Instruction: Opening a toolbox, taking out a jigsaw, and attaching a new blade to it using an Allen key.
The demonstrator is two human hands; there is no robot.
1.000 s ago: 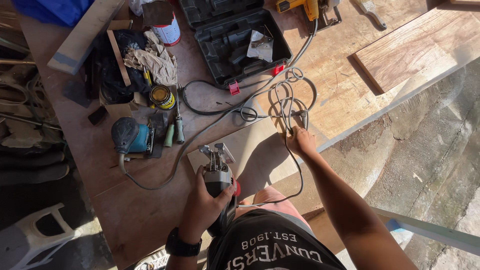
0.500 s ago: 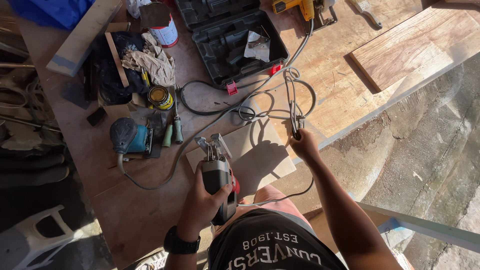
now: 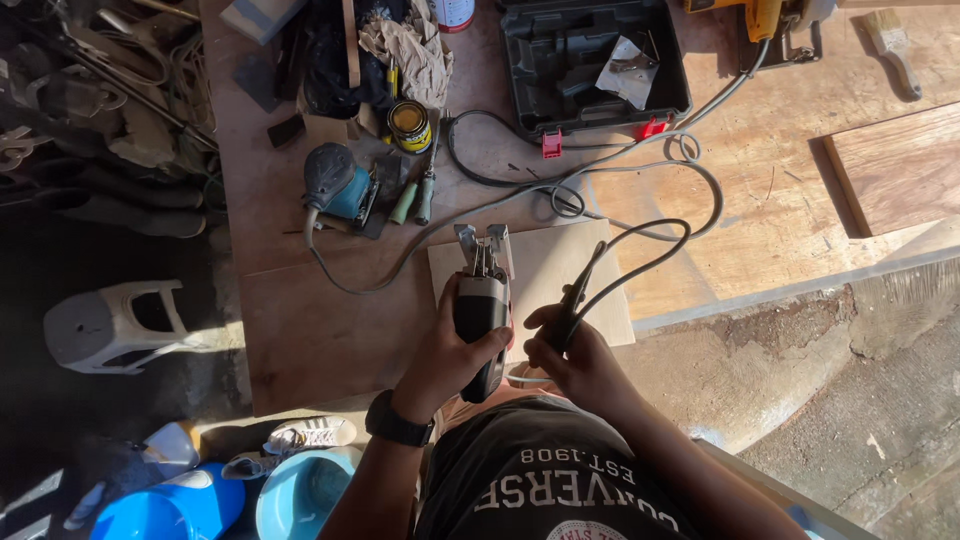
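Observation:
My left hand grips the handle of a grey and black jigsaw, its metal base pointing away over a small plywood piece on the workbench. My right hand is closed on the jigsaw's black power cord close to the tool. The cord loops up and away across the bench. A black watch sits on my left wrist.
A blue sander, a small tin can, screwdrivers and rags lie at the bench's far left. An open black tool case and a yellow power tool stand beyond. A wood board lies right; a white stool and blue buckets below left.
My right hand has pulled back from the far coil of cord toward my body, drawing the cord in beside the jigsaw. The jigsaw stays held in my left hand.

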